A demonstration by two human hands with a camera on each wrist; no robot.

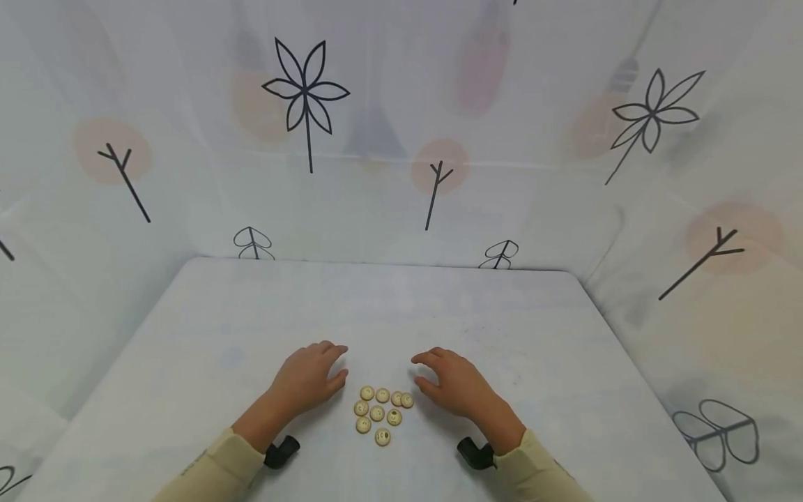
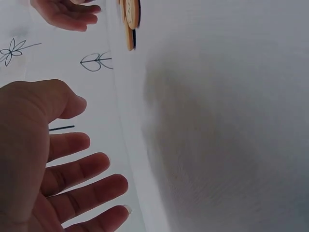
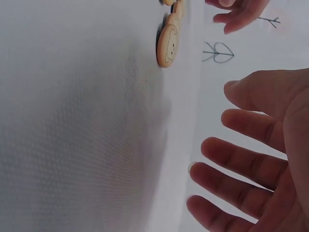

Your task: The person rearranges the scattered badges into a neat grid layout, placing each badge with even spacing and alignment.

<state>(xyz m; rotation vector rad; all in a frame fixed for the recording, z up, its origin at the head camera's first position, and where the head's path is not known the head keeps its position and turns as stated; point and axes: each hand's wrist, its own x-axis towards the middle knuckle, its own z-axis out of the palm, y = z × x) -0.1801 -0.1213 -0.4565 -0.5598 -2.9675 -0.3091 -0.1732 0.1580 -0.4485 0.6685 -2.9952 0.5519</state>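
Flanking the wooden discs (image 1: 377, 413) at ten and two o'clock, the left hand (image 1: 307, 380) and right hand (image 1: 456, 382) hover empty, fingers loosely spread, probably so both have access.

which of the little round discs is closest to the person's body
The disc lowest in the head view, sitting alone at the near end; all the others lie farther away.

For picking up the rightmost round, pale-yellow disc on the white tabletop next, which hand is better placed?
Right, I'd judge: the right hand is empty and nearer the rightmost disc. The left hand is empty too, but other discs lie between it and that one.
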